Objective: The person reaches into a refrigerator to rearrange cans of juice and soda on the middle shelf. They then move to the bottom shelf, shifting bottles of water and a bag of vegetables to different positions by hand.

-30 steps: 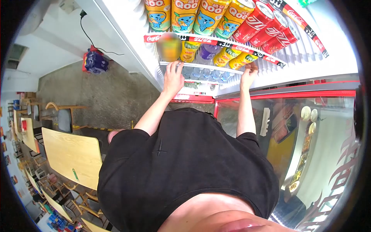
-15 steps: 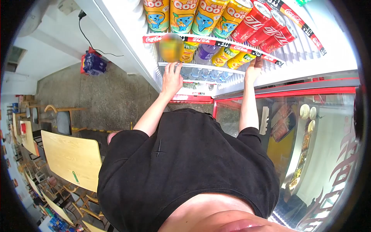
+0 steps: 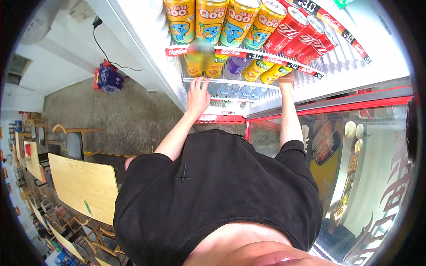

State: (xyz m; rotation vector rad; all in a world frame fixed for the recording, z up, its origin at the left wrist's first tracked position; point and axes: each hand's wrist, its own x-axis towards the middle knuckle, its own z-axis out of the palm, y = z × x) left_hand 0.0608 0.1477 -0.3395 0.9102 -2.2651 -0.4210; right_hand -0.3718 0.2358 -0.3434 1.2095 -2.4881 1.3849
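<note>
My left hand (image 3: pixel 198 96) rests its fingertips on the white front edge of the second shelf (image 3: pixel 230 82), fingers extended and holding nothing. Just above it stand yellow bottles (image 3: pixel 214 67), one partly covered by a blurred patch. My right hand (image 3: pixel 286 80) reaches in at the right end of that shelf, beside the last yellow bottle (image 3: pixel 274 73). Its fingers are hidden, so I cannot see whether they grip anything. A purple-labelled bottle (image 3: pixel 235 66) stands mid-row. Above are orange Qoo cans (image 3: pixel 210 20) and red Coca-Cola cans (image 3: pixel 286 30).
The red-framed fridge door (image 3: pixel 328 108) stands swung out on my right. Clear bottles (image 3: pixel 235 90) fill a lower shelf. To my left are a wooden table (image 3: pixel 82 184), a chair (image 3: pixel 74 144) and a purple package (image 3: pixel 109 79) on the floor by the wall.
My right hand has gone deeper beside the yellow bottles; its fingers, partly visible before, are now hidden. My left hand stays on the shelf edge. The view has shifted slightly.
</note>
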